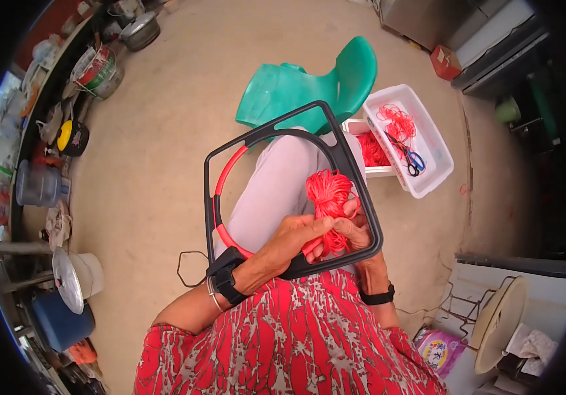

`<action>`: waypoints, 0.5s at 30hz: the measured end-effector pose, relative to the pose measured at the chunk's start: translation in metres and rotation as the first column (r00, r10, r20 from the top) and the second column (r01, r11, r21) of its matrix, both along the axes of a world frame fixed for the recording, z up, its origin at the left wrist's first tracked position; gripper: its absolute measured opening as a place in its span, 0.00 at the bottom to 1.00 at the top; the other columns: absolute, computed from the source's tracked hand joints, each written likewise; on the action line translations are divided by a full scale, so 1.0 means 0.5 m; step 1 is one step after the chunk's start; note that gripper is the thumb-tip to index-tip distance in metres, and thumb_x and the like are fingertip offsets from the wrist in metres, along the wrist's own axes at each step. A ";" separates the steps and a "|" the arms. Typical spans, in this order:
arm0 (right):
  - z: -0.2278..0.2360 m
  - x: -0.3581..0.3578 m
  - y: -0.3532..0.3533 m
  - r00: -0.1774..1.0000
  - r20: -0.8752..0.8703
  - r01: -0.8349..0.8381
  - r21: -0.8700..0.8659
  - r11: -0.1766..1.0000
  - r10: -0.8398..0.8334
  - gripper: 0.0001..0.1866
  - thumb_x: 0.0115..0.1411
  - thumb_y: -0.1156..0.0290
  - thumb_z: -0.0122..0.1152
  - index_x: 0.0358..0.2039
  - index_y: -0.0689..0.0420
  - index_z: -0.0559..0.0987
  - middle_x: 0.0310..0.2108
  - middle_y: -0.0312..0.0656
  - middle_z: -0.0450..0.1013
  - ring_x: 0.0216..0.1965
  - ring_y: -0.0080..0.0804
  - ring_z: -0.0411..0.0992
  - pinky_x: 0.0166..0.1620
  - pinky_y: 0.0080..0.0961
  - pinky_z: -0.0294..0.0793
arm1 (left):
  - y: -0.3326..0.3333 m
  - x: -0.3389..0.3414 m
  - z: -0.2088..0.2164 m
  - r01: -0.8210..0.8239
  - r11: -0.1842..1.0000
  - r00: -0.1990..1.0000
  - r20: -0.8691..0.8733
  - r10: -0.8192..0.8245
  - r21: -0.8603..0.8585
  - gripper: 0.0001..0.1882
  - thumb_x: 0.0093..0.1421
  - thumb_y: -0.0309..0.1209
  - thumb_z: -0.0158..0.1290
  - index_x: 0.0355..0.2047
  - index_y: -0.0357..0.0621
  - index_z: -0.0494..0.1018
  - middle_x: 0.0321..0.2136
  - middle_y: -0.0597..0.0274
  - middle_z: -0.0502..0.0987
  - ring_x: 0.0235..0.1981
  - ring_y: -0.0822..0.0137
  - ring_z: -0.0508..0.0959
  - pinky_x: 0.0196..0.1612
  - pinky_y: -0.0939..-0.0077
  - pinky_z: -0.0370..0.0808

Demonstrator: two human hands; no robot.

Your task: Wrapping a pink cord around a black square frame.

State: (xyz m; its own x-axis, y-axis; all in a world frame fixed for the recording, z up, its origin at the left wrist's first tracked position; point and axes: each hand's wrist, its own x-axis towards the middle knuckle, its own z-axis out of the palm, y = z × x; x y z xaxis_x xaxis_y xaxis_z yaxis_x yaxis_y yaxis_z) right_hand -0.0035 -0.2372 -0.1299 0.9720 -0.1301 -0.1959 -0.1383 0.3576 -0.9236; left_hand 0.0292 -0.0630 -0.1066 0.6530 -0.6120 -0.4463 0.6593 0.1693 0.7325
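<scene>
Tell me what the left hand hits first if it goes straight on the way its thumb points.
Probably the right hand, just ahead of the left hand at the red cord bundle; exact depth between the two hands is unclear.

From my remote station I count one hank of red cord (pixel 327 189), one black frame (pixel 348 158), one green chair (pixel 355 72), two white bins (pixel 437 158) and two black wrist straps (pixel 379 297). I also tally one red box (pixel 446 64), one clear blue water jug (pixel 38 184) and one purple package (pixel 441 350). The pairs of scissors (pixel 416 160) I cannot number for certain.
</scene>
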 end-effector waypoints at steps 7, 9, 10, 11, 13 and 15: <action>0.018 0.004 -0.103 0.968 -0.100 0.194 -0.274 0.942 -0.229 0.11 0.59 0.69 0.58 0.41 0.59 0.75 0.32 0.35 0.73 0.33 0.21 0.70 0.38 0.19 0.70 | 0.013 0.000 0.022 -0.014 0.999 0.998 -0.069 0.016 0.030 0.24 0.65 0.49 0.44 0.26 0.39 0.70 0.13 0.64 0.68 0.13 0.75 0.67 0.20 0.82 0.65; 0.024 0.008 -0.131 0.905 0.070 0.404 -0.454 0.795 -0.420 0.11 0.61 0.67 0.54 0.40 0.59 0.76 0.33 0.37 0.74 0.33 0.22 0.71 0.40 0.20 0.70 | 0.018 -0.008 0.036 -0.002 1.000 0.999 -0.042 0.001 -0.010 0.25 0.66 0.50 0.41 0.26 0.39 0.70 0.13 0.64 0.68 0.13 0.75 0.66 0.20 0.81 0.65; 0.028 0.009 -0.143 0.942 0.044 0.315 -0.456 0.832 -0.332 0.12 0.60 0.67 0.56 0.41 0.60 0.77 0.33 0.36 0.74 0.34 0.21 0.70 0.39 0.19 0.70 | 0.020 -0.013 0.041 0.013 1.000 0.999 -0.042 -0.015 -0.025 0.26 0.66 0.50 0.40 0.26 0.39 0.70 0.13 0.64 0.68 0.13 0.75 0.66 0.20 0.81 0.64; 0.032 0.012 -0.147 0.970 0.019 0.223 -0.456 0.861 -0.241 0.13 0.59 0.66 0.58 0.41 0.62 0.77 0.34 0.35 0.74 0.34 0.21 0.70 0.39 0.19 0.70 | 0.021 -0.016 0.047 0.028 0.999 0.999 -0.041 -0.030 -0.040 0.27 0.67 0.51 0.39 0.26 0.38 0.70 0.13 0.63 0.68 0.14 0.75 0.66 0.20 0.80 0.64; 0.063 0.023 -0.091 0.970 -0.238 -0.129 -0.314 0.941 0.053 0.13 0.59 0.68 0.58 0.43 0.60 0.77 0.35 0.36 0.74 0.37 0.20 0.69 0.42 0.20 0.70 | 0.027 -0.024 0.049 0.013 0.998 0.999 -0.041 -0.015 -0.056 0.27 0.67 0.51 0.39 0.26 0.38 0.70 0.14 0.63 0.68 0.14 0.75 0.66 0.20 0.80 0.63; 0.035 0.017 -0.072 0.933 -0.301 -0.269 -0.227 0.936 0.196 0.15 0.59 0.69 0.59 0.46 0.59 0.76 0.37 0.36 0.74 0.39 0.20 0.69 0.43 0.21 0.70 | 0.033 -0.027 0.055 0.003 0.997 0.999 -0.040 -0.006 -0.081 0.27 0.67 0.51 0.39 0.26 0.37 0.70 0.14 0.63 0.68 0.15 0.75 0.66 0.20 0.80 0.63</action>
